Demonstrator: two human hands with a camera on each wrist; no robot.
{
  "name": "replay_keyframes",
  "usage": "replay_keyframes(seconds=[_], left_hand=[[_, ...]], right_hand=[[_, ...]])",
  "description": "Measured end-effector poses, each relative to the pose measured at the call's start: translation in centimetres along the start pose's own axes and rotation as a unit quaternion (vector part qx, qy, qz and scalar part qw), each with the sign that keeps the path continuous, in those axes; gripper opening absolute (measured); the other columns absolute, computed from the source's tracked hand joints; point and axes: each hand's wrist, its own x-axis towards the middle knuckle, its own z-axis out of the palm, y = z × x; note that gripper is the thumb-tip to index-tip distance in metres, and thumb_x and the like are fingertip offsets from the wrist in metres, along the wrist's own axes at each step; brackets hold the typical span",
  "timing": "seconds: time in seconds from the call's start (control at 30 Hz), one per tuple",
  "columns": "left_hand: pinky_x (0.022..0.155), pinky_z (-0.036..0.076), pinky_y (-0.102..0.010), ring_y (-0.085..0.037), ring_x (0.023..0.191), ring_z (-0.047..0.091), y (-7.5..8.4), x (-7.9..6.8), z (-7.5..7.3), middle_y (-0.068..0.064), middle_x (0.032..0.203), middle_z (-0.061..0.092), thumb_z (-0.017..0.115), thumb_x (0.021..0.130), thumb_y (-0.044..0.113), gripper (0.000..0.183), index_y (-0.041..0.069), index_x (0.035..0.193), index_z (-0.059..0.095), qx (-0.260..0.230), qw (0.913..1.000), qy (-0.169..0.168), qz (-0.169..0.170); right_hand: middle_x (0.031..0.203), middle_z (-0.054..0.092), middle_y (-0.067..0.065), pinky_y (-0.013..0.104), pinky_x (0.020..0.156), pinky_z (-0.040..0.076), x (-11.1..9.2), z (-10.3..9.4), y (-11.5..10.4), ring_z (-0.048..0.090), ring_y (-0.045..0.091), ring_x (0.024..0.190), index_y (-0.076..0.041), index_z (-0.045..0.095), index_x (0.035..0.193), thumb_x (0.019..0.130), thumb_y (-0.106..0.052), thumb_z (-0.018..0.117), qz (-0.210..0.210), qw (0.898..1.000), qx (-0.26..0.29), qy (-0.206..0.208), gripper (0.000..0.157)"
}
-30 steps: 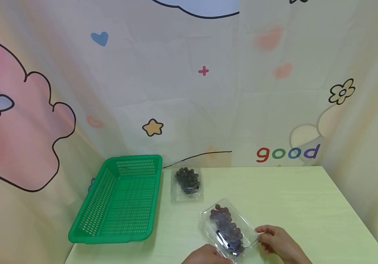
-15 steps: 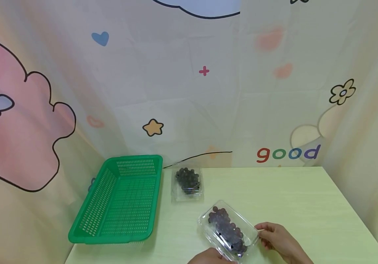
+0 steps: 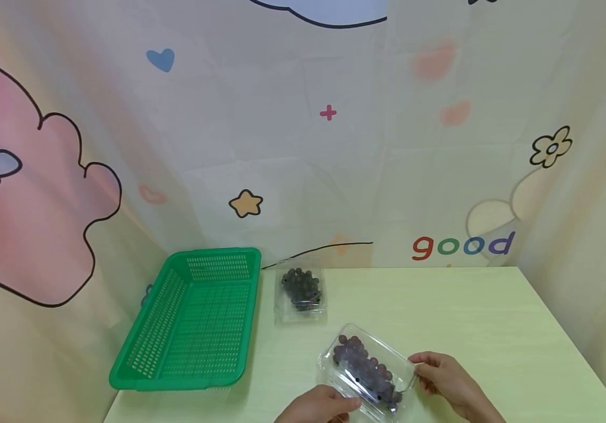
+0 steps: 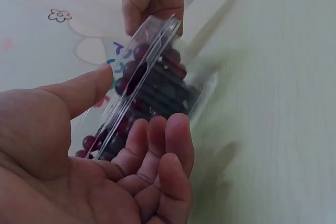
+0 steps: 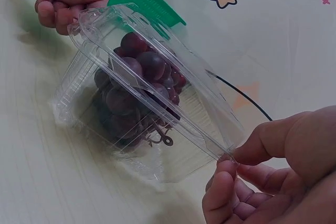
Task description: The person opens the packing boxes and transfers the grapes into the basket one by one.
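A clear plastic clamshell box (image 3: 394, 365) with a bunch of dark red grapes (image 3: 361, 367) inside is at the front of the table. Its lid lies over the grapes. My right hand (image 3: 447, 380) pinches the rim at one corner between thumb and fingers, plainly seen in the right wrist view (image 5: 273, 166). On the box's other side is my left hand (image 3: 315, 405), thumb apart from the plastic and fingers loosely bent close beside it. In the left wrist view this hand (image 4: 100, 150) has a gap between thumb and fingers, with the box just beyond.
A green perforated basket (image 3: 252, 329) stands at the left of the table (image 3: 461, 311). Beside it, toward the back, is a second clear box (image 3: 284, 314) holding dark grapes (image 3: 301, 289). A printed curtain (image 3: 292, 141) hangs behind and at both sides.
My left hand has moved left and its thumb has come off the box edge. The box has turned slightly, while my right hand keeps its pinch on the corner and has shifted up a little.
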Motion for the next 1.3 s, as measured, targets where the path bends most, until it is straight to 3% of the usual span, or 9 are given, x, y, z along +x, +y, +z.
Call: replay_keyframes(seconds=[0.1, 0.2, 0.37, 0.57, 0.83, 1.3], left_hand=[[0.082, 0.055, -0.042, -0.019, 0.082, 0.065, -0.3, 0.0, -0.9, -0.004, 0.089, 0.068, 0.074, 0.092, 0.053, 0.049, 0.005, 0.098, 0.069, -0.035, 0.9993, 0.006, -0.009], [0.075, 0.053, -0.034, -0.018, 0.078, 0.063, -0.6, 0.1, -1.9, -0.006, 0.088, 0.068, 0.074, 0.094, 0.046, 0.042, 0.004, 0.101, 0.068, -0.071, 0.9974, 0.008, -0.010], [0.070, 0.053, -0.031, -0.017, 0.074, 0.064, -1.1, 0.0, -3.7, -0.008, 0.087, 0.067, 0.074, 0.097, 0.036, 0.035, 0.003, 0.104, 0.064, -0.089, 0.9949, 0.028, 0.038], [0.077, 0.059, -0.040, -0.024, 0.084, 0.070, -1.0, -0.1, -5.1, -0.009, 0.098, 0.068, 0.072, 0.098, 0.033, 0.039, -0.002, 0.112, 0.060, -0.113, 0.9889, 0.060, 0.076], [0.076, 0.060, -0.037, -0.017, 0.081, 0.066, -1.0, 0.7, -4.7, -0.009, 0.094, 0.067, 0.064, 0.101, 0.012, 0.024, -0.009, 0.113, 0.064, -0.169, 0.9748, 0.089, 0.116], [0.070, 0.058, -0.030, -0.014, 0.073, 0.061, -1.0, 0.5, -3.8, -0.005, 0.085, 0.066, 0.065, 0.096, 0.002, 0.019, -0.008, 0.112, 0.066, -0.181, 0.9762, 0.042, 0.112]], right_hand=[[0.078, 0.055, 0.002, 0.024, 0.059, 0.047, 0.1, 0.0, -0.1, 0.053, 0.013, 0.068, 0.018, 0.056, 0.123, 0.100, -0.004, 0.055, 0.000, 1.000, -0.006, 0.005, 0.031], [0.077, 0.055, 0.002, 0.024, 0.059, 0.046, 0.1, 0.0, -0.1, 0.052, 0.014, 0.069, 0.017, 0.057, 0.123, 0.100, -0.004, 0.055, 0.000, 1.000, -0.010, 0.007, 0.031], [0.077, 0.055, 0.002, 0.024, 0.059, 0.046, 0.1, 0.0, -0.2, 0.052, 0.014, 0.068, 0.017, 0.057, 0.123, 0.099, -0.003, 0.055, 0.000, 1.000, -0.009, 0.010, 0.031], [0.077, 0.055, 0.003, 0.025, 0.060, 0.047, 0.3, -0.2, -0.2, 0.052, 0.015, 0.069, 0.018, 0.055, 0.126, 0.100, -0.002, 0.053, -0.002, 1.000, -0.019, 0.008, 0.033], [0.080, 0.054, 0.003, 0.027, 0.061, 0.047, 0.7, -0.4, -0.5, 0.051, 0.016, 0.072, 0.017, 0.056, 0.126, 0.103, -0.004, 0.052, -0.004, 0.999, -0.035, 0.011, 0.031], [0.078, 0.054, 0.003, 0.028, 0.061, 0.047, 1.0, -0.6, -0.8, 0.050, 0.016, 0.070, 0.017, 0.056, 0.126, 0.105, -0.002, 0.051, -0.003, 0.999, -0.031, 0.018, 0.029]])
